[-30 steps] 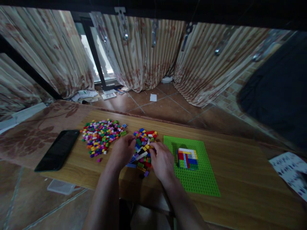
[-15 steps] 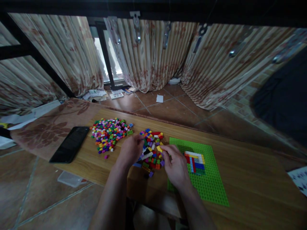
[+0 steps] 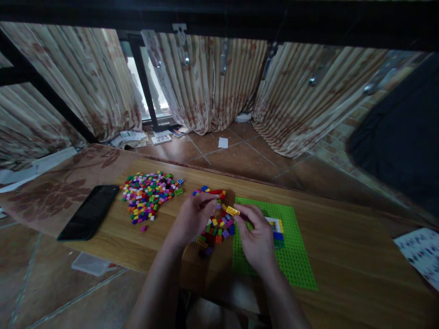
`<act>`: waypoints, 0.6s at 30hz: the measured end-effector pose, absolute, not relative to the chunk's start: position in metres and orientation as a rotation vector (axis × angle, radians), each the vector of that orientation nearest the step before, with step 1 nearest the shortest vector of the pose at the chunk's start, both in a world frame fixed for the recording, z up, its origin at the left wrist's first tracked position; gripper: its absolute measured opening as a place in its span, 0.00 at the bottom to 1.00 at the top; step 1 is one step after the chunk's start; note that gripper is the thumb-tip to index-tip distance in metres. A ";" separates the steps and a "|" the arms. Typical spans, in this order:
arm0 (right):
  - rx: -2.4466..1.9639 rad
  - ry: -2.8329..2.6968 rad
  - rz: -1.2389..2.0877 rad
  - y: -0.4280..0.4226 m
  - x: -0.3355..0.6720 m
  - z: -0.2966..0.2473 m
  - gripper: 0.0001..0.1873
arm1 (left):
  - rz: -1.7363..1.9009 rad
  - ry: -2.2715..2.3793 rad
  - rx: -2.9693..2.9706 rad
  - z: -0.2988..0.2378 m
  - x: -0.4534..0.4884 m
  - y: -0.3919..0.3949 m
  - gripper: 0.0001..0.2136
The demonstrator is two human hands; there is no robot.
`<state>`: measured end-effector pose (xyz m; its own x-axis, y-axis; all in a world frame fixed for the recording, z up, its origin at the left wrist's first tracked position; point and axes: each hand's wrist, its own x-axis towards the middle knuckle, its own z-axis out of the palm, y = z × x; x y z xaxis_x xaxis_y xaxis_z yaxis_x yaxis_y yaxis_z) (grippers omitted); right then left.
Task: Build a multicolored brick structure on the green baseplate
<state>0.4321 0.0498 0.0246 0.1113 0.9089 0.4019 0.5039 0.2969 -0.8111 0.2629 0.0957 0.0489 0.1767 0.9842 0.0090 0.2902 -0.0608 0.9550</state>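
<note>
My right hand pinches a yellow toy brick between thumb and fingertips, its studded or hollow face turned toward me. Just left of it, my left hand is closed with thumb and fingers together; whatever may be in them I cannot make out. Both hands hover over a loose pile of mixed bricks, partly covering it. Beside my right hand lies a green baseplate. On the plate sits a low build of white, yellow, blue and green bricks, its left side hidden by my right hand.
A larger heap of small coloured bricks lies on the wooden table to the left. A black phone rests near the left edge. A clear plastic container is on the floor. A printed sheet shows at far right.
The yellow brick has been lifted off the pile in my right hand and turned. My left hand has risen from the pile, its fingers closer to the right hand. The view has shifted slightly.
</note>
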 end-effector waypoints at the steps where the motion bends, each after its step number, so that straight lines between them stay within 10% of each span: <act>1: -1.338 -1.533 0.485 0.048 0.435 0.026 0.12 | 0.910 1.202 1.516 0.049 0.270 0.093 0.13; 18: -1.464 -1.634 0.451 0.028 0.511 0.034 0.14 | 0.978 0.981 1.402 0.039 0.347 0.073 0.11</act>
